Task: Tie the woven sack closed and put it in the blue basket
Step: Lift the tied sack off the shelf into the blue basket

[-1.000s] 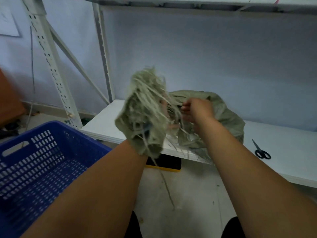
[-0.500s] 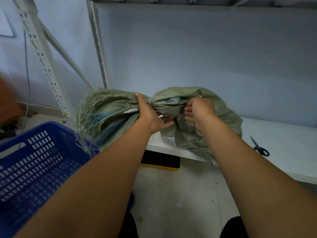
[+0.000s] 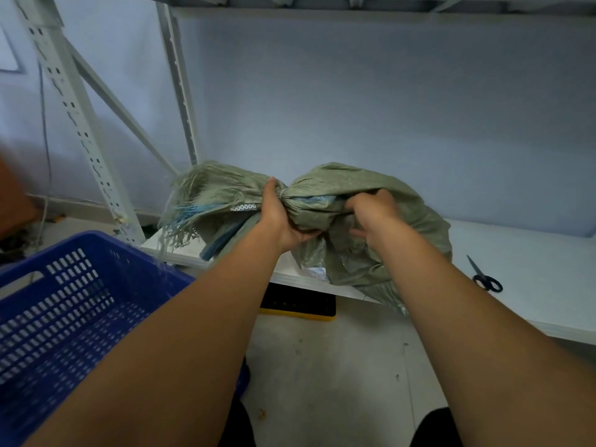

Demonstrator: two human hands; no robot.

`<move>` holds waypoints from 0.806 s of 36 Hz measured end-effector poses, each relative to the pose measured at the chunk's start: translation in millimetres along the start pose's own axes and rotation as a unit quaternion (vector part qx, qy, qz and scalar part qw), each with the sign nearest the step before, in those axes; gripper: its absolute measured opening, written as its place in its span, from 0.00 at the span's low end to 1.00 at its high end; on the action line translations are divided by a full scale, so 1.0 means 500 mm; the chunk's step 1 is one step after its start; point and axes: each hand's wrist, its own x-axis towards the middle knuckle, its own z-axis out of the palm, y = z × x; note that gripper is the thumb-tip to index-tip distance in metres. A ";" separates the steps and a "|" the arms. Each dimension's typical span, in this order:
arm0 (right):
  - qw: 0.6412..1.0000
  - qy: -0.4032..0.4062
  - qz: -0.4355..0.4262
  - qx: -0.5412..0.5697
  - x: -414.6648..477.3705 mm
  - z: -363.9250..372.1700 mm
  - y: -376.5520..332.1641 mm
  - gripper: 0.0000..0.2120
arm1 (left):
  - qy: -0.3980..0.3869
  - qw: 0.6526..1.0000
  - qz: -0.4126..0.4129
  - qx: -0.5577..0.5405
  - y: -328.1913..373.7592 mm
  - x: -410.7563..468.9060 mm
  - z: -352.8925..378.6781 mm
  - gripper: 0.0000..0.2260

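left hand [image 3: 283, 217] clamped round gathered neck of woven sack [image 3: 364, 221]; right hand [image 3: 371, 209] bunching cloth beside it, fingertips hidden in folds; blue basket [image 3: 80, 304] cut off left.

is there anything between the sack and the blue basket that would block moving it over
Nothing visible blocks it. The sack lies on the white shelf, gripped by the left hand and right hand. The blue basket sits open and lower to the left, with only the sack's frayed end overhanging its corner.
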 end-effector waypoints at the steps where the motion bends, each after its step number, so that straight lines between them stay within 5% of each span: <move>1: 1.000 0.003 -0.006 -0.010 -0.001 0.001 0.000 0.22 | 0.001 1.000 0.000 -0.003 -0.001 0.003 -0.001 0.37; 4: 0.999 0.017 -0.024 -0.046 -0.002 0.006 -0.004 0.32 | 0.003 1.000 0.005 -0.008 -0.001 0.009 -0.002 0.37; 15: 0.986 0.126 -0.029 -0.107 0.012 -0.002 0.005 0.45 | 0.029 0.999 0.007 0.020 0.007 0.010 -0.006 0.32; 24: 0.969 0.059 -0.061 -0.233 0.013 0.002 0.007 0.55 | 0.015 0.995 -0.029 0.098 0.003 0.017 -0.009 0.21; 29: 0.952 0.033 -0.080 -0.295 0.011 0.008 0.014 0.53 | 0.011 0.990 -0.037 0.138 -0.008 0.023 -0.007 0.15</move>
